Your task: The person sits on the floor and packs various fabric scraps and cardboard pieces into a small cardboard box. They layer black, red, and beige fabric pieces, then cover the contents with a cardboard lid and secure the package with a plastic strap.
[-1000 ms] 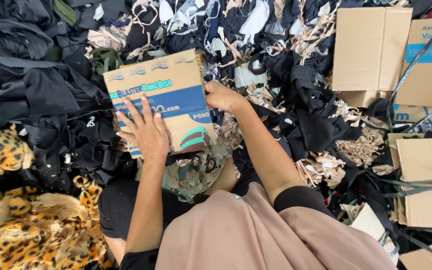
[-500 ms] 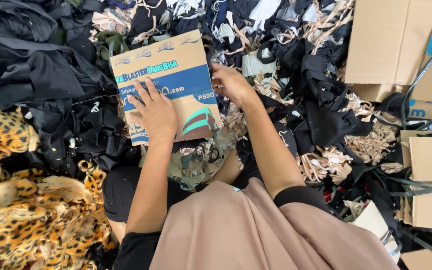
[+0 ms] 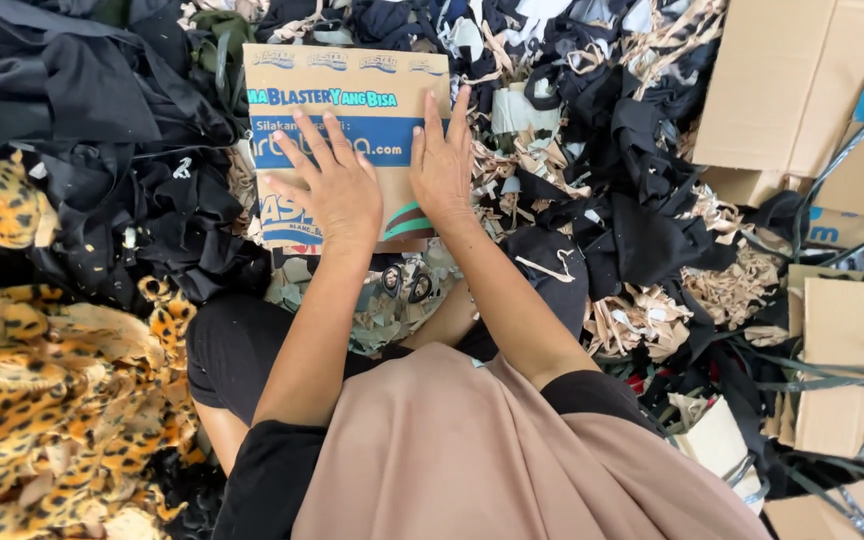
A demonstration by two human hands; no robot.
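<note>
Head view, looking straight down. A flat cardboard box [image 3: 347,140], printed in blue and brown, lies on a heap of fabric scraps in front of the seated person. The left hand [image 3: 337,190] rests palm down on the box's lower middle, fingers spread wide, gripping nothing. The right hand [image 3: 442,165] lies flat just beside it at the box's right edge, fingers straight and pointing away, also holding nothing. A pair of scissors [image 3: 407,283] sits on camouflage cloth [image 3: 382,310] just below the box, between the forearms. Black fabric [image 3: 112,110] is piled to the left, leopard-print fabric [image 3: 42,380] at lower left. Plain cardboard cartons [image 3: 787,90] stand at the right, well apart from the hands.
</note>
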